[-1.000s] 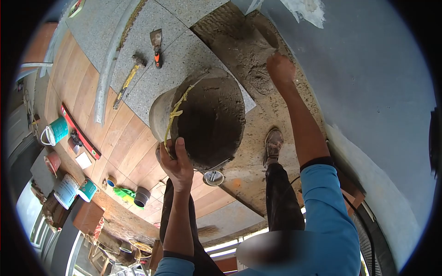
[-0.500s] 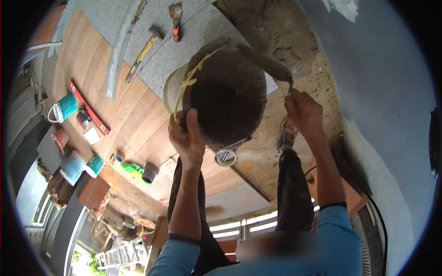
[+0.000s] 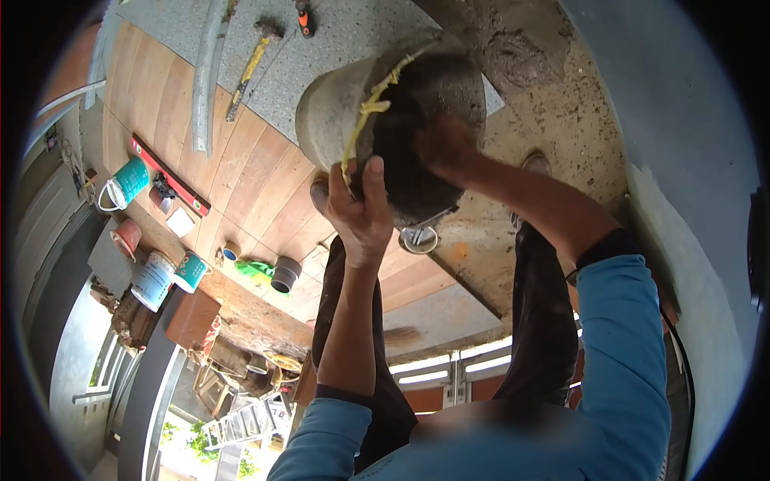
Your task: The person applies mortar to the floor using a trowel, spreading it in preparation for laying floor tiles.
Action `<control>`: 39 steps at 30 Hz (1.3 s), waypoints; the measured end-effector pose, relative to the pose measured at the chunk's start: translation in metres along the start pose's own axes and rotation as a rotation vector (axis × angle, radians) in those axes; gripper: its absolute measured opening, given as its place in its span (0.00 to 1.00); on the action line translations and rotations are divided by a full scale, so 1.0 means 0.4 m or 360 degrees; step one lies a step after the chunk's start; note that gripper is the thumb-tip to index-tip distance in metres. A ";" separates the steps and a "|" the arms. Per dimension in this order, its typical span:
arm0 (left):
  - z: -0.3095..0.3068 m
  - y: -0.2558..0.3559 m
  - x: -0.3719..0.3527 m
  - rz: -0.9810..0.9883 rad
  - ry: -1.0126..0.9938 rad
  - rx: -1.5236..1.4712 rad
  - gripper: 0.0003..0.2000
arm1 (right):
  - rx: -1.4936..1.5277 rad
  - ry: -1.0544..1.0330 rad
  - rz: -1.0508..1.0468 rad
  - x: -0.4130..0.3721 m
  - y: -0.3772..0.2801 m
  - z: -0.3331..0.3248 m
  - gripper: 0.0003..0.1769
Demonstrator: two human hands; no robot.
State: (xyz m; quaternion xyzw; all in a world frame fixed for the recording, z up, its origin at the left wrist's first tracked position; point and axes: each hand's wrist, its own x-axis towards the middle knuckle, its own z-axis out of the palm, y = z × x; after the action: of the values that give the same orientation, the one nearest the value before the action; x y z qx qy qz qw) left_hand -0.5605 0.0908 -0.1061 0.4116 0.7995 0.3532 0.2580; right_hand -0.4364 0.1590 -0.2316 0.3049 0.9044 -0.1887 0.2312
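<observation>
A grey, mortar-smeared bucket (image 3: 325, 112) is tipped on its side, its dark mouth facing me. A yellow rope (image 3: 373, 107) runs along its rim. My left hand (image 3: 359, 208) grips the near left edge of the rim beside the rope, thumb up. My right hand (image 3: 449, 151) reaches into the bucket's mouth, closed and somewhat blurred. The trowel it held a moment ago is hidden in the dark interior. Wet mortar (image 3: 521, 60) lies on the ground beyond the bucket, to the right.
A yellow-handled hammer (image 3: 253, 68) and an orange-and-black handled tool (image 3: 304, 20) lie on the grey slab. Left are a red spirit level (image 3: 170, 176), a teal bucket (image 3: 128, 183) and a white bucket (image 3: 152, 280). A small metal tin (image 3: 419, 240) stands near my legs. A wall (image 3: 682, 160) rises on the right.
My right hand has moved left from outside the rim into the bucket, and the trowel has gone out of sight. The bucket now shows more of its outer side; more mortar shows on the ground.
</observation>
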 end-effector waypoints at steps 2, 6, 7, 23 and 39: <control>0.002 0.012 -0.005 -0.0059 -0.0023 -0.0077 0.13 | 0.0132 -0.0155 -0.0142 -0.001 0.030 -0.019 0.08; 0.002 0.041 0.000 0.0015 -0.0020 -0.0072 0.13 | 0.0759 0.0035 -0.0448 0.071 0.126 0.041 0.12; 0.003 0.040 0.000 -0.0030 -0.0007 -0.0101 0.14 | 0.0887 0.0108 -0.0463 0.076 0.140 0.044 0.13; -0.053 0.013 0.073 -0.0350 0.0213 -0.0223 0.14 | 0.2338 -0.0517 0.0595 -0.250 0.339 -0.184 0.12; -0.082 0.006 0.100 -0.0411 0.0225 -0.0235 0.14 | 0.0699 0.0527 0.1045 0.254 0.518 -0.125 0.22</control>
State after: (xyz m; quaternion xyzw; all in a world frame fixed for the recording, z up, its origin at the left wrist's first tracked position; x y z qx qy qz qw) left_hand -0.6037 0.1140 -0.0890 0.2594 0.8338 0.4032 0.2739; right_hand -0.3910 0.3845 -0.2862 0.6448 0.7226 -0.2418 0.0604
